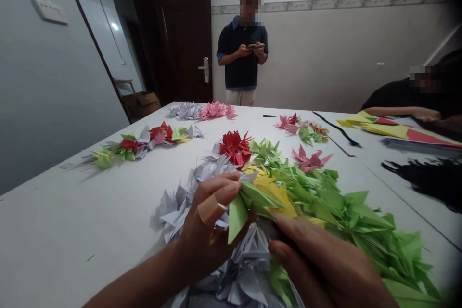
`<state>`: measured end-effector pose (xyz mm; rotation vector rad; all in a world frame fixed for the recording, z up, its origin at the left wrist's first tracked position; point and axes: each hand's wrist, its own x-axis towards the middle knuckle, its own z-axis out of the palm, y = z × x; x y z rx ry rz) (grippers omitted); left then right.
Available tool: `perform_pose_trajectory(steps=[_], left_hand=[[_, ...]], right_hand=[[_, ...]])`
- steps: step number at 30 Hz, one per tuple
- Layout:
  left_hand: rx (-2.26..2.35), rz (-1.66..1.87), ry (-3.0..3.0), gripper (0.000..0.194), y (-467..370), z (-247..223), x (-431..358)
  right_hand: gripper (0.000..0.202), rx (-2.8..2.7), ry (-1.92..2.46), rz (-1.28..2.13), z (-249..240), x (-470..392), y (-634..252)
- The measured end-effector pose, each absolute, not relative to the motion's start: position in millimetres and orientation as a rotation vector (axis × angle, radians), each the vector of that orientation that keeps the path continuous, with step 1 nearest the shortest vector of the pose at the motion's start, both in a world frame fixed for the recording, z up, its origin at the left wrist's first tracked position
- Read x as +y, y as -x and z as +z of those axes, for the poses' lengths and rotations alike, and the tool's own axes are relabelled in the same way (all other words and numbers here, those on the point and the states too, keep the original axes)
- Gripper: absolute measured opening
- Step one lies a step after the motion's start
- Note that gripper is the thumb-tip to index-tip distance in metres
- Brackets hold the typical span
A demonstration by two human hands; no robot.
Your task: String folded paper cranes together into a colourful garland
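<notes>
Between my two hands, at the centre, is a green folded paper piece (238, 211). My left hand (212, 216) pinches it between thumb and fingers, with a pale band round one finger. My right hand (321, 255) is closed at its right side, on something dark that I cannot make out. Below and around the hands lie white folded papers (249, 269), yellow ones (270, 185), a red cluster (235, 148) and a long heap of green ones (342, 211).
Garlands of mixed folded papers (144, 142) lie at the left and far side of the white table (90, 216). A person (243, 53) stands behind it holding a phone. Another person (393, 94) leans at the right near coloured sheets (400, 130) and black fringe (429, 178).
</notes>
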<state>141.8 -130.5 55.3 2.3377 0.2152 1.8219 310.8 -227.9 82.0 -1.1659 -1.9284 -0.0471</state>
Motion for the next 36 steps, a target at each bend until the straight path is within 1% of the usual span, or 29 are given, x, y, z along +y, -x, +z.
perform_pose_trajectory(steps=[6,12,19,26,33,36], left_hand=[[0.233,1.843,-2.415,0.076,-143.9,59.4,-131.7],[0.243,1.841,-2.475,0.066,-143.9,61.2,-133.5],[0.268,1.812,-2.473,0.065,-144.0,59.2,-134.0],[0.277,1.801,-2.484,0.063,-143.9,58.1,-134.0],[0.32,1.788,-2.516,0.064,-144.3,58.3,-134.1],[0.372,1.778,-2.528,0.064,-142.2,59.7,-131.4]], right_hand=[[0.015,-1.887,1.256,-0.085,78.7,-223.6,-314.4],[0.012,-1.897,1.31,0.0,79.0,-222.9,-312.2],[0.011,-1.886,1.314,0.005,79.4,-223.1,-312.5],[0.018,-1.852,1.307,-0.022,81.8,-221.7,-309.7],[0.018,-1.845,1.3,0.038,83.5,-221.0,-310.7],[0.015,-1.872,1.336,0.041,84.0,-223.7,-311.0]])
